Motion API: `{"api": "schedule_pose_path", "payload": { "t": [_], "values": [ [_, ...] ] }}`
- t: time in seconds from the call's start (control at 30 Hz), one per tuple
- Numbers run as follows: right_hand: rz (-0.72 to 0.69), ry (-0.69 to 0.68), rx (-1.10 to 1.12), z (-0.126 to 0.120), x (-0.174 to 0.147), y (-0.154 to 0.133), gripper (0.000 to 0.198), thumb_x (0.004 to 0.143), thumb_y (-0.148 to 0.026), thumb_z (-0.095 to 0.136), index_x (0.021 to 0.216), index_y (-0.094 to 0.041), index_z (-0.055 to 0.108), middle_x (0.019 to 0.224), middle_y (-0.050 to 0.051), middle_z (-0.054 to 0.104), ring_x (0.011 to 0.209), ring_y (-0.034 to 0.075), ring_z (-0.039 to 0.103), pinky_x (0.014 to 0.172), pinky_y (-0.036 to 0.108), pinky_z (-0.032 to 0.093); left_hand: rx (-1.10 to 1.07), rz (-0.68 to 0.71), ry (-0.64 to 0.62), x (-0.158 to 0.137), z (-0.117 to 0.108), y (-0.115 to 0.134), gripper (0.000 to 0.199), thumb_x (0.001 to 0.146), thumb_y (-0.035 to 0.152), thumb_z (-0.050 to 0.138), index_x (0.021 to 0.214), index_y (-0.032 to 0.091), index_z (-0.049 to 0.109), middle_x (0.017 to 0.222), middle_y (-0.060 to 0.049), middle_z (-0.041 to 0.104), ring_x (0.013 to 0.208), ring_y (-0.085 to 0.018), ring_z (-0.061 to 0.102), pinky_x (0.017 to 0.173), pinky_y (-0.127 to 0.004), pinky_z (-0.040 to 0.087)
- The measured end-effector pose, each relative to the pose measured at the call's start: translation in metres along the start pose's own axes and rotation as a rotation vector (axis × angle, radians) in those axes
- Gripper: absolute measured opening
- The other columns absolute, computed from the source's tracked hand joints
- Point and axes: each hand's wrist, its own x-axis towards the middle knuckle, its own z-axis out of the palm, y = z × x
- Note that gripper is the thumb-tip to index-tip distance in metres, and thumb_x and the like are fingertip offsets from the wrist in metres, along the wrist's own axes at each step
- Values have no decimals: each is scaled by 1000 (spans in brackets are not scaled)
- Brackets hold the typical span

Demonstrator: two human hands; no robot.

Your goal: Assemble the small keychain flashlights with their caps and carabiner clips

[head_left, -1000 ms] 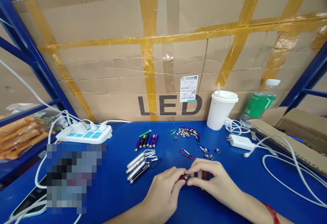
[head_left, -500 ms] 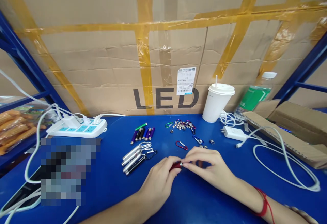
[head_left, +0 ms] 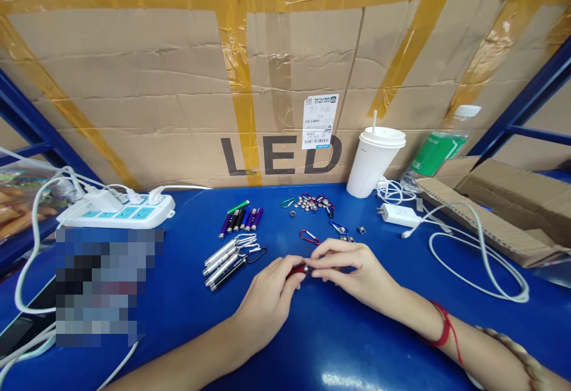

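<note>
I'm watching a smooth red tube (head_left: 295, 271), metal-ended, lying between both hands over the blue table (head_left: 357, 343) | left hand (head_left: 270, 293) angling inward, thumb and fingers pinching the tube | right hand (head_left: 354, 263) arching opposite, fingertips standing narrow at its end, grip I can't tell | silver pens (head_left: 222, 251) resting left

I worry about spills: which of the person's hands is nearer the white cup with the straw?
Right. The right hand is almost straight in front of the white cup, on the wearer's side; the left hand is farther off, in front and well left of it.
</note>
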Motion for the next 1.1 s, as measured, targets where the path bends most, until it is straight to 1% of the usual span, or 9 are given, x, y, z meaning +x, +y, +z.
{"api": "schedule_pose_path", "payload": {
  "t": [0.1, 0.23, 0.43, 0.53, 0.57, 0.67, 0.87, 0.97, 1.1],
  "values": [
    [-60, -59, -10, -4, 0, 1, 25, 88, -11, 51, 104, -19, 68, 92, 6, 59, 67, 6, 58, 64, 16, 52, 2, -2, -9, 0, -1, 0, 23, 94, 26, 30, 94, 20, 52, 76, 1, 54, 71, -12, 51, 68, -24, 38],
    [-118, -62, -8, -6, 1, 3, 27, 85, -7, 54, 105, -20, 68, 91, 5, 60, 74, 7, 61, 68, 15, 52, 20, 23, -25, 0, -1, 0, 22, 93, 24, 30, 93, 20, 52, 75, 1, 54, 70, -12, 50, 67, -23, 37],
    [-129, -10, -51, -8, 3, -2, 15, 78, -9, 64, 90, -15, 71, 82, 4, 65, 73, 8, 63, 66, 14, 51, -5, 55, -69, 2, -3, 1, 25, 93, 21, 29, 83, 19, 52, 78, 1, 54, 74, -11, 50, 70, -22, 37],
    [-111, 9, -56, -8, 3, -2, 6, 76, -12, 67, 79, -14, 71, 77, 3, 65, 70, 7, 62, 64, 13, 50, -5, 51, -87, 2, -2, 0, 23, 92, 21, 31, 87, 20, 54, 81, 1, 56, 76, -11, 51, 72, -22, 37],
    [-100, 6, -58, -7, 2, -1, 4, 76, -13, 67, 76, -14, 71, 76, 2, 65, 68, 7, 62, 63, 13, 49, -6, 51, -90, 2, -2, 0, 22, 92, 20, 32, 89, 20, 54, 81, 1, 56, 77, -11, 51, 72, -21, 38],
    [-84, -32, -81, -6, -1, 3, 12, 81, -16, 62, 71, -15, 69, 75, 2, 62, 67, 6, 60, 62, 13, 47, -29, 42, -98, 2, -2, 0, 21, 91, 19, 34, 94, 20, 55, 82, 1, 57, 75, -11, 52, 72, -20, 38],
    [-212, -85, -258, -9, -4, 4, 14, 86, -15, 57, 75, -15, 65, 83, 1, 60, 65, 3, 57, 57, 12, 41, -99, 9, -135, -1, -3, 5, 14, 90, 18, 37, 89, 19, 51, 84, 2, 59, 74, -9, 52, 70, -18, 37],
    [-261, -68, -320, -9, -4, 0, 14, 86, -15, 57, 76, -17, 65, 81, 0, 59, 65, 3, 54, 56, 14, 38, -129, 31, -146, -3, -4, 6, 12, 90, 19, 36, 86, 19, 48, 85, 1, 60, 73, -9, 53, 69, -18, 38],
    [-277, -85, -363, -10, -4, -4, 16, 88, -16, 55, 75, -17, 65, 78, 0, 58, 65, 4, 53, 56, 16, 35, -112, 84, -137, -3, -3, 5, 13, 91, 19, 37, 86, 18, 48, 86, 0, 62, 75, -10, 55, 71, -18, 39]
  ]
}}
